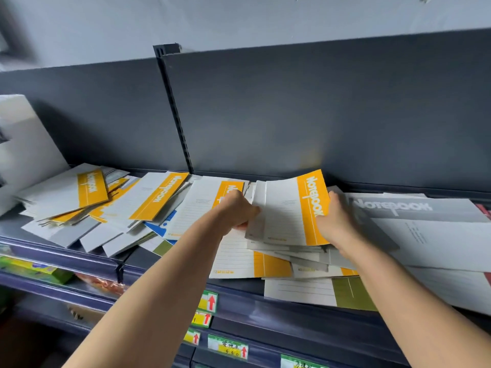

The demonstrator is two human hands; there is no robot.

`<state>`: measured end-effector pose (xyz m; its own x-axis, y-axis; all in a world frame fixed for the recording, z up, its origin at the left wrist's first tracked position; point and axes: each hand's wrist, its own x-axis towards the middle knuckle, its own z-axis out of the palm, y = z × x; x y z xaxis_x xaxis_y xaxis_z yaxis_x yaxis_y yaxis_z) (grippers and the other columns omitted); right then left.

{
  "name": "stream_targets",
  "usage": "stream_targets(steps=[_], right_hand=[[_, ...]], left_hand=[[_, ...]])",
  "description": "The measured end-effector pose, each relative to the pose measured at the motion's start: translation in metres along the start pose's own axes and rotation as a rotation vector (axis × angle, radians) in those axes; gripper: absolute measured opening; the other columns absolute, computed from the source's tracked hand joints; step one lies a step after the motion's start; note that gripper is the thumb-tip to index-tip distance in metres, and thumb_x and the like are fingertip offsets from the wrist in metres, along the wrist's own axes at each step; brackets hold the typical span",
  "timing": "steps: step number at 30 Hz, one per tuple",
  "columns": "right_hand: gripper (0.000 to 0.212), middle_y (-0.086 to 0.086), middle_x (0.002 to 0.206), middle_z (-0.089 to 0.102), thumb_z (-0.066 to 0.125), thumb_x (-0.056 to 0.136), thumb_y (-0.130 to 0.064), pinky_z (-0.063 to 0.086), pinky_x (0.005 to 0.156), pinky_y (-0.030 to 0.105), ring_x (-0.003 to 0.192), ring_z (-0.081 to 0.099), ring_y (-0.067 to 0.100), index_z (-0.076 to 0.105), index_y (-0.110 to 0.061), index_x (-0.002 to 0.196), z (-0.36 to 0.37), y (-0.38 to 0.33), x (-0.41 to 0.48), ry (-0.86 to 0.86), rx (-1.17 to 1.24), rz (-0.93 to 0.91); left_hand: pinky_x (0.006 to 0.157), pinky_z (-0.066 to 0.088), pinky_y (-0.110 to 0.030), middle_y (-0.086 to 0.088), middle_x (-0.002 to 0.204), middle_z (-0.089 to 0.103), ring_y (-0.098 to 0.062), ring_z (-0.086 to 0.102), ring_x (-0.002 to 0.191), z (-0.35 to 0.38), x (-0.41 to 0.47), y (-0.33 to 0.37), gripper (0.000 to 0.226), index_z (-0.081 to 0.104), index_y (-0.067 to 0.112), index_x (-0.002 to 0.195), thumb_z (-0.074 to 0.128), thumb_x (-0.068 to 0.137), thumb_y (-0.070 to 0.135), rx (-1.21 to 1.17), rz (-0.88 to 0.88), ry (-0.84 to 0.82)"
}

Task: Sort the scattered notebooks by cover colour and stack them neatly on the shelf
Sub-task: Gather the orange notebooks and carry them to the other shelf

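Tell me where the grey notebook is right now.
In the head view the grey notebook lies at the right end of the shelf, beside the right hand that grips the raised yellow notebook.

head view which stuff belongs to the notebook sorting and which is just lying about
Job: yellow notebook gripped by left hand and right hand; grey notebooks; blue notebook; olive notebook; shelf.
Lying about: price tags; green box; white board.
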<state>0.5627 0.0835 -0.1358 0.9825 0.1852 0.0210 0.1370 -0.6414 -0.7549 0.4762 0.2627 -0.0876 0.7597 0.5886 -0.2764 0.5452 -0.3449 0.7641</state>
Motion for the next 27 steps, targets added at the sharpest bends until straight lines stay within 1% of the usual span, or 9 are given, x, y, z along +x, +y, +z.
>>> stream_targets(steps=[4, 7, 9, 11, 13, 16, 18, 24, 27], right_hand=[[0.022, 0.01, 0.091, 0.065, 0.047, 0.084, 0.003, 0.048, 0.064, 0.034, 0.083, 0.063, 0.033, 0.058, -0.012, 0.097, -0.016, 0.011, 0.004, 0.038, 0.164, 0.041], [0.03, 0.008, 0.103, 0.064, 0.045, 0.089, 0.002, 0.046, 0.059, 0.026, 0.086, 0.061, 0.025, 0.055, -0.013, 0.113, -0.037, 0.019, 0.007, 0.103, 0.282, 0.073], [0.032, 0.006, 0.109, 0.064, 0.047, 0.092, 0.0, 0.043, 0.055, 0.023, 0.089, 0.061, 0.022, 0.052, -0.013, 0.121, -0.051, 0.022, 0.009, 0.112, 0.376, 0.096], [0.025, 0.005, 0.104, 0.066, 0.046, 0.093, 0.001, 0.044, 0.058, 0.025, 0.089, 0.062, 0.022, 0.057, -0.014, 0.11, -0.063, 0.022, 0.01, 0.101, 0.406, 0.074], [0.022, 0.003, 0.097, 0.066, 0.046, 0.093, 0.001, 0.048, 0.065, 0.029, 0.089, 0.063, 0.024, 0.059, -0.017, 0.1, -0.074, 0.021, 0.009, 0.095, 0.392, 0.035], [0.025, 0.002, 0.095, 0.065, 0.045, 0.09, 0.002, 0.051, 0.072, 0.036, 0.089, 0.063, 0.024, 0.058, -0.019, 0.096, -0.079, 0.024, 0.005, 0.066, 0.291, -0.026], [0.03, 0.004, 0.096, 0.066, 0.042, 0.085, 0.003, 0.052, 0.076, 0.041, 0.089, 0.062, 0.027, 0.057, -0.019, 0.099, -0.075, 0.03, 0.003, 0.031, 0.207, -0.053], [0.028, 0.008, 0.099, 0.06, 0.043, 0.088, -0.001, 0.047, 0.062, 0.032, 0.082, 0.058, 0.027, 0.051, -0.016, 0.111, -0.065, 0.049, -0.005, -0.004, 0.009, -0.046], [0.023, 0.01, 0.099, 0.058, 0.045, 0.09, -0.003, 0.043, 0.057, 0.029, 0.08, 0.057, 0.025, 0.049, -0.013, 0.11, -0.065, 0.056, -0.004, -0.003, -0.014, -0.04]], left_hand=[[0.072, 0.058, -0.034, -0.016, 0.105, 0.069, -0.026, 0.067, 0.089, 0.009, 0.001, 0.003, 0.029, 0.06, -0.002, 0.111, 0.067, 0.089, 0.016, -0.016, 0.027, -0.115], [0.069, 0.05, -0.031, -0.011, 0.097, 0.067, -0.024, 0.063, 0.086, 0.022, -0.001, 0.016, 0.021, 0.065, -0.001, 0.106, 0.061, 0.09, 0.012, -0.072, 0.105, -0.097], [0.063, 0.043, -0.03, -0.012, 0.082, 0.062, -0.026, 0.057, 0.073, 0.031, -0.001, 0.028, 0.016, 0.067, 0.0, 0.09, 0.059, 0.087, 0.013, -0.149, 0.151, -0.052], [0.057, 0.035, -0.025, -0.009, 0.063, 0.05, -0.022, 0.045, 0.058, 0.037, 0.0, 0.039, 0.017, 0.056, 0.006, 0.066, 0.059, 0.08, 0.016, -0.144, 0.177, -0.008], [0.048, 0.027, -0.021, -0.005, 0.054, 0.041, -0.022, 0.036, 0.049, 0.041, -0.001, 0.042, 0.026, 0.046, 0.008, 0.059, 0.059, 0.08, 0.015, 0.062, 0.211, 0.071], [0.059, 0.035, -0.028, -0.017, 0.085, 0.061, -0.03, 0.052, 0.073, 0.041, -0.008, 0.036, 0.009, 0.059, 0.004, 0.082, 0.057, 0.084, 0.012, 0.423, 0.245, 0.195], [0.068, 0.037, -0.029, -0.016, 0.108, 0.061, -0.032, 0.055, 0.095, 0.042, -0.008, 0.028, 0.021, 0.06, 0.001, 0.104, 0.054, 0.088, 0.014, 0.504, 0.233, 0.181], [0.083, 0.045, -0.035, -0.012, 0.106, 0.063, -0.032, 0.057, 0.101, 0.06, -0.019, 0.026, 0.042, 0.064, 0.008, 0.104, 0.065, 0.083, 0.045, 0.618, 0.233, 0.069], [0.076, 0.045, -0.032, -0.012, 0.105, 0.065, -0.031, 0.06, 0.099, 0.067, -0.021, 0.03, 0.044, 0.065, 0.007, 0.101, 0.073, 0.076, 0.043, 0.55, 0.189, 0.088]])
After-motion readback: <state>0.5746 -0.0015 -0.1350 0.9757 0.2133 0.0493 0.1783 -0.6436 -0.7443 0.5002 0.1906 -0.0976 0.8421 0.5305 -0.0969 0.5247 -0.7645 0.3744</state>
